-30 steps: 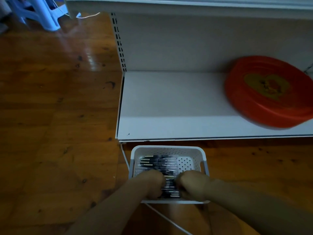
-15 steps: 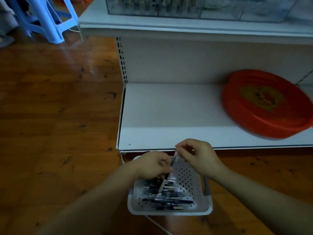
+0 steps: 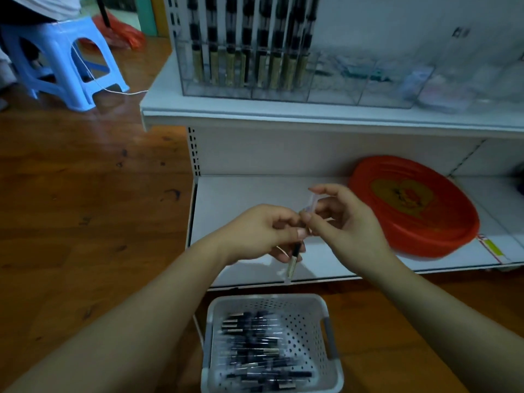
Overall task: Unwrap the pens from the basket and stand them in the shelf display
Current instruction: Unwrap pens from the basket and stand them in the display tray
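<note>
Both hands meet above the front edge of the lower shelf (image 3: 255,194), whose left half lies bare. Left hand (image 3: 263,231) grips a wrapped pen (image 3: 293,259), fingers curled; right hand (image 3: 344,222) pinches the clear wrapper (image 3: 310,202). A white basket (image 3: 326,324) on the floor holds wrapped pens. The upper shelf's clear display (image 3: 246,92) holds upright pens. No writing is legible.

Looked like glossy varnished wood on the floor (image 3: 85,222), matt white painted metal on the shelf (image 3: 255,194), perforated matt white plastic on the basket (image 3: 312,321), clear glossy plastic on the display case (image 3: 334,89) and pen wrapper (image 3: 310,201), shiny red plastic on the tray (image 3: 425,236), smooth blue plastic on the stool (image 3: 65,66).
</note>
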A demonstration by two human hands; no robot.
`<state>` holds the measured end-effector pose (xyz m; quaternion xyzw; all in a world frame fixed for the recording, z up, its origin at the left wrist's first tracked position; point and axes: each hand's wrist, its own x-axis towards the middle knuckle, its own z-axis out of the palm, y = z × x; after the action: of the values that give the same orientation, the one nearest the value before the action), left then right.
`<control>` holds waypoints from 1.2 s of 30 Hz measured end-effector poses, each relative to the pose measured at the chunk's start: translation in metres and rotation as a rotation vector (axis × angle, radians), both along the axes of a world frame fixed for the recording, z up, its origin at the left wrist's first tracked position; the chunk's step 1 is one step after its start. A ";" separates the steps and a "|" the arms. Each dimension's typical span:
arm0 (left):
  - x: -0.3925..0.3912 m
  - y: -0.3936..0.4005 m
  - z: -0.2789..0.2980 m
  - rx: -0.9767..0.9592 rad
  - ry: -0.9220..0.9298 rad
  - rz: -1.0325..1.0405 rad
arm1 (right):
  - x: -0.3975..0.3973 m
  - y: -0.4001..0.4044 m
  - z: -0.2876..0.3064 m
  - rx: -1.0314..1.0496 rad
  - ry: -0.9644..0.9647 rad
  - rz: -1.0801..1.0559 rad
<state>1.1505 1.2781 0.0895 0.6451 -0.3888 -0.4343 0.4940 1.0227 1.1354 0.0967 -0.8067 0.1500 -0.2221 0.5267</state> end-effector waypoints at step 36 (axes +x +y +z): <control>0.033 0.020 0.144 -0.229 -1.041 1.208 | 0.082 -0.017 0.230 -0.609 -0.517 -0.213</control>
<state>1.1832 1.2983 0.2335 0.8089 -0.1952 0.3070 0.4619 1.1049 1.1182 0.3265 -0.8234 0.0229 -0.5049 0.2582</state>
